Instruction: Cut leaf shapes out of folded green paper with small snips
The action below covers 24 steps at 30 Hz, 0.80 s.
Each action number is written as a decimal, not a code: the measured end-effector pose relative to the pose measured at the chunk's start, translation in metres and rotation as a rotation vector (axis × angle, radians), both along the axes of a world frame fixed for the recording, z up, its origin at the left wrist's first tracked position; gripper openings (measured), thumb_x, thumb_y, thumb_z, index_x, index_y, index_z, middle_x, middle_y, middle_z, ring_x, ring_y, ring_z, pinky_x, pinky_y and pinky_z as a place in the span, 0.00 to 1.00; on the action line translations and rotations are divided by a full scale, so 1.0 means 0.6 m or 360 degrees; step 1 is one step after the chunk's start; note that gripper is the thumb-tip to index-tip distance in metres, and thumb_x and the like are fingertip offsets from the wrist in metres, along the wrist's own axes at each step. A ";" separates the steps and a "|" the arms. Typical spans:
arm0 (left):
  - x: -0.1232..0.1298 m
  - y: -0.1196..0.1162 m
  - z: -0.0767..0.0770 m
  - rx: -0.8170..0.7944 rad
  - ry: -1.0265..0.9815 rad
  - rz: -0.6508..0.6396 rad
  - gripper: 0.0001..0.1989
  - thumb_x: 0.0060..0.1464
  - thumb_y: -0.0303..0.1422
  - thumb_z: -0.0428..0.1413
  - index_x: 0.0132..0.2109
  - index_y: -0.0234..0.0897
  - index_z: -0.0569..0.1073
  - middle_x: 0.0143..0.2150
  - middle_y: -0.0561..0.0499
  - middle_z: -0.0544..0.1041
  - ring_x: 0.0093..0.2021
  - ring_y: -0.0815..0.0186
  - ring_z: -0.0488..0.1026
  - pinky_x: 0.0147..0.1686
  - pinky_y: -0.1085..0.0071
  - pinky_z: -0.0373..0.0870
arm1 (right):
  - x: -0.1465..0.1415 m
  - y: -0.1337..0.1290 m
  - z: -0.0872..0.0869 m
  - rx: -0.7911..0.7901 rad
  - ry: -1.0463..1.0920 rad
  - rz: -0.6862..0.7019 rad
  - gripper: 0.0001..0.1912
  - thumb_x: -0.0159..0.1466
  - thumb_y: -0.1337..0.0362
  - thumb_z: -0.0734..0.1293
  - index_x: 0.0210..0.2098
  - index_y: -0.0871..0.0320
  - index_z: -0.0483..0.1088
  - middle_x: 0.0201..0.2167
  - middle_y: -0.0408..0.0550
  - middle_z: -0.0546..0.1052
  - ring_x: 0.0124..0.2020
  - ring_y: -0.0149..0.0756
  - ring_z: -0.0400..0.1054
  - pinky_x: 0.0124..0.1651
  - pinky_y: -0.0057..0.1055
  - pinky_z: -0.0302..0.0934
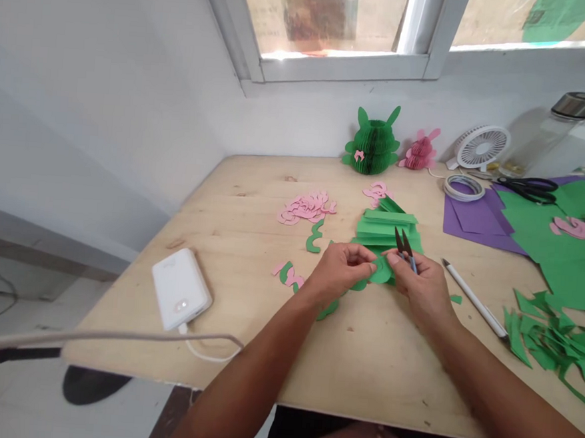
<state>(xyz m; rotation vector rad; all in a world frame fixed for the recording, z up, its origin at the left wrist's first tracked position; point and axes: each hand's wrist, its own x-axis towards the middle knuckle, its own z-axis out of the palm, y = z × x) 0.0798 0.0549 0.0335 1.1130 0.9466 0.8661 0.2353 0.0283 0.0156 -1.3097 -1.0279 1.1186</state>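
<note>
My left hand [342, 268] pinches the left edge of a small green paper piece [382, 270] above the table. My right hand [423, 281] touches the same piece with its fingertips and also holds small scissors [405, 247], their blades pointing up and apart. Just behind the hands lie folded green paper strips [387, 227]. Green curved cut-outs [314, 237] and pink cut-outs [307, 208] are scattered to the left. Part of the scissors' handles is hidden by my right fingers.
A white power bank [181, 290] with a cable is at the left. Behind stand green [375, 148] and pink [420, 150] paper figures and a fan [482, 149]. At the right lie a white pen [474, 300], black scissors [530, 189], purple sheets [480, 217] and green scraps [559, 338].
</note>
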 end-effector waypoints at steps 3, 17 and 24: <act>0.000 -0.001 0.001 0.0037 0.0047 -0.0022 0.07 0.41 0.30 0.61 0.31 0.33 0.75 0.24 0.53 0.72 0.24 0.73 0.68 0.26 0.74 0.62 | 0.002 0.001 -0.004 -0.0016 -0.0009 0.0009 0.16 0.53 0.52 0.72 0.26 0.60 0.72 0.17 0.36 0.56 0.18 0.24 0.44 0.20 0.26 0.38; -0.002 0.000 0.007 -0.0184 -0.0320 0.0079 0.19 0.40 0.33 0.66 0.40 0.35 0.70 0.30 0.50 0.78 0.27 0.68 0.75 0.29 0.72 0.68 | -0.002 0.009 0.008 -0.0011 0.0669 -0.0311 0.20 0.51 0.55 0.76 0.23 0.57 0.61 0.13 0.34 0.63 0.12 0.20 0.46 0.15 0.22 0.38; 0.017 -0.012 -0.004 -0.0142 -0.0175 0.0000 0.13 0.41 0.34 0.65 0.35 0.33 0.74 0.26 0.50 0.76 0.24 0.70 0.72 0.28 0.72 0.68 | -0.010 0.002 0.003 -0.0020 0.0784 -0.0239 0.19 0.52 0.56 0.75 0.24 0.57 0.61 0.14 0.34 0.66 0.11 0.20 0.50 0.15 0.20 0.43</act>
